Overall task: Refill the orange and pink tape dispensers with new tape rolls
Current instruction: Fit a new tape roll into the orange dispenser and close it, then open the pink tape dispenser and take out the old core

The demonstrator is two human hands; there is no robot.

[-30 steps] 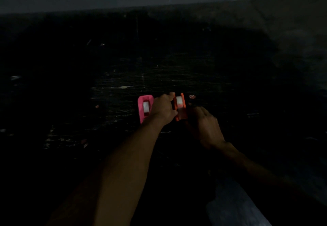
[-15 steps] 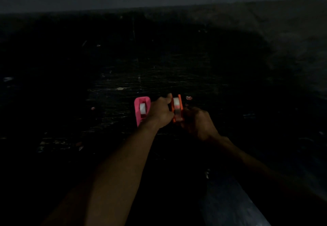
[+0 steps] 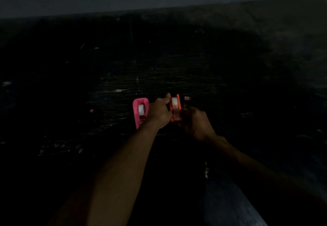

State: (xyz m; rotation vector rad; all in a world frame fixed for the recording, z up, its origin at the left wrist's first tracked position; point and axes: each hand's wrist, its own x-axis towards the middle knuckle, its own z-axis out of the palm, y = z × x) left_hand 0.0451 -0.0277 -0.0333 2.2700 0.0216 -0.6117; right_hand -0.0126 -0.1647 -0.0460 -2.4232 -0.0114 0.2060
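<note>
Dim light, centre of frame, left to right.

- Pink plastic tape dispenser (image 3: 139, 112): stands alone on the dark scratched tabletop (image 3: 109, 101), left of centre. A white tape roll (image 3: 141, 109) shows in its well. No hand is on it.
- Left hand (image 3: 159, 113): just right of the pink one, fingers clenched round the left side of the orange plastic tape dispenser (image 3: 175, 108), thumb up at its far end.
- The orange dispenser sits at centre, with a pale roll visible in its top.
- Right hand (image 3: 198, 123): at the dispenser's right side and near end, fingers bent toward it. It is too dark to say whether they grasp the body, pinch a tape end or only touch.
- Small pink scrap (image 3: 187, 98): on the table just beyond, to the right.

Risks, as I judge them: in this gloom the loose tape end could fold back and stick to itself or to a finger. A hard pull could lift the roll off its hub. The left wrist sits close to the pink dispenser and could tip it.
</note>
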